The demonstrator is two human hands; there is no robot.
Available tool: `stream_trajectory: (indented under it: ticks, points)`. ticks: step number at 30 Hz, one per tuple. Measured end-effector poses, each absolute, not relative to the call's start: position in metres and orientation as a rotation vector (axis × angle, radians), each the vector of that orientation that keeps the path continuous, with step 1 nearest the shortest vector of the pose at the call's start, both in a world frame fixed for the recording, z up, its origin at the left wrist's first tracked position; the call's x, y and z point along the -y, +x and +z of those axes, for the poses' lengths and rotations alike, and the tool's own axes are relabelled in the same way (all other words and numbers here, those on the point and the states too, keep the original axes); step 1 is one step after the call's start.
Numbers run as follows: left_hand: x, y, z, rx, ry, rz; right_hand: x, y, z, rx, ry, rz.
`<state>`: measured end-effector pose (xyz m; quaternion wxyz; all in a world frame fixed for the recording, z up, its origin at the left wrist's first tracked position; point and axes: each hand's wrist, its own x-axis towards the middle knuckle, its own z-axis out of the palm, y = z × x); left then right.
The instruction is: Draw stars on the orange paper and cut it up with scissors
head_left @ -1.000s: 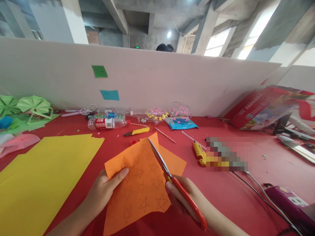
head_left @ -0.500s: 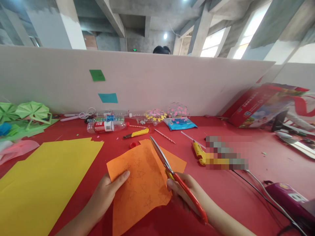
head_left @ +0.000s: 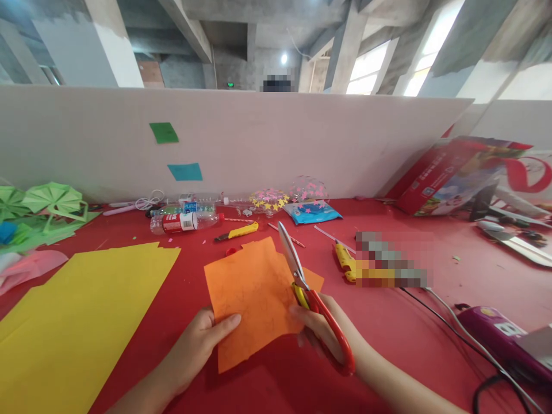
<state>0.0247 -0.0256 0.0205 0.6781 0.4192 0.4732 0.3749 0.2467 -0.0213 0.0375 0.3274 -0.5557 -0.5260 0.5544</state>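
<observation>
My left hand [head_left: 204, 336] pinches the lower left edge of an orange sheet of paper [head_left: 254, 287], thumb on top and fingers behind. Faint star outlines in pencil mark the paper. In my right hand [head_left: 317, 328] is a pair of scissors [head_left: 292, 256] with red handles and a yellow part near the pivot. The blades point up and away, look closed, and stand by the sheet's right edge. The right fingers are close to that edge; whether they touch it I cannot tell. More orange paper [head_left: 317, 280] shows behind the scissors.
Yellow sheets [head_left: 99, 305] lie on the left of the red table. Farther back are a yellow utility knife [head_left: 237, 232], plastic bottles [head_left: 183, 222] and a blue packet [head_left: 317, 213]. A yellow glue gun [head_left: 345, 260], partly blurred out, and a purple object [head_left: 495, 330] with cords lie right.
The orange sheet has tilted and shifted slightly right, so its pencilled stars show less clearly. My left hand has moved right and down with it. The scissors now point more steeply upward.
</observation>
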Motion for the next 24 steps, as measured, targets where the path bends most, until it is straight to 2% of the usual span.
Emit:
stream_trajectory:
  ticks: [8, 11, 14, 17, 20, 24]
  points:
    - [0.026, 0.019, 0.025, -0.987, 1.006, 0.614, 0.013, 0.256, 0.035, 1.352, -1.422, 1.326]
    - [0.024, 0.011, 0.025, -0.984, 0.927, 0.67, 0.013, 0.258, 0.033, 1.335, -1.421, 1.328]
    - [0.022, 0.006, 0.028, -0.768, 0.883, 0.804, 0.013, 0.256, 0.032, 1.208, -1.381, 1.265]
    - [0.026, 0.013, 0.032, -0.517, 1.06, 0.686, 0.013, 0.251, 0.029, 1.09, -1.278, 1.218]
    - [0.034, 0.028, 0.028, -0.62, 1.137, 0.518, 0.016, 0.244, 0.023, 1.061, -1.239, 1.268]
    - [0.038, 0.036, 0.017, -0.875, 0.83, 0.679, 0.02, 0.238, 0.024, 1.129, -1.307, 1.309]
